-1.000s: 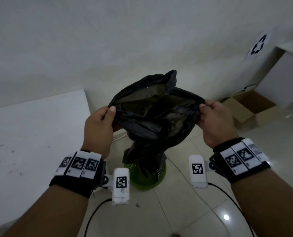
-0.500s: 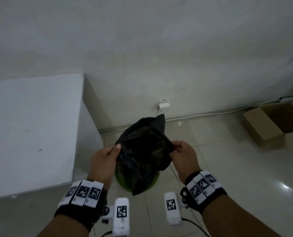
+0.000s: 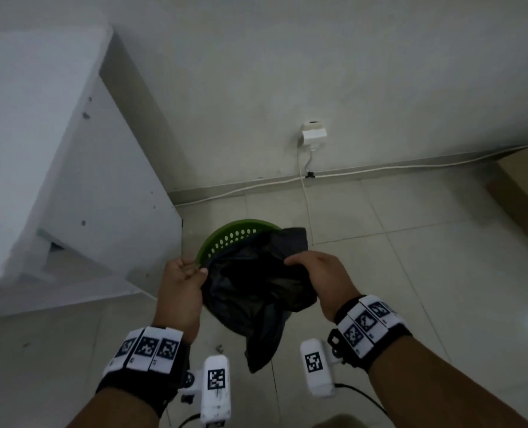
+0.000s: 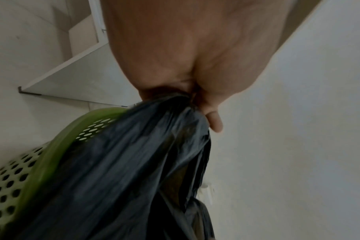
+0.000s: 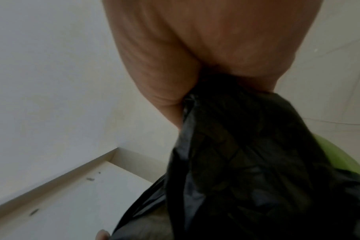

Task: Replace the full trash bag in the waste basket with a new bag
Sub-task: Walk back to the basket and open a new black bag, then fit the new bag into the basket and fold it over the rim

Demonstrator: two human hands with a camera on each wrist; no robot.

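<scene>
From the head view, the left hand (image 3: 181, 281) and right hand (image 3: 321, 274) each pinch an edge of the black bag (image 3: 256, 291), stretching its mouth over the green basket (image 3: 225, 234) on the floor, likely so the opening can be fitted around the rim; the bag's tail droops over the near side outside the basket. A white cabinet (image 3: 80, 180) stands to the left. In the left wrist view, the left hand (image 4: 187, 53) is clamped on gathered plastic just beside the perforated rim. In the right wrist view, the right hand (image 5: 206, 53) clamps the opposite edge, holding the bag (image 5: 247, 162) taut above the basket.
</scene>
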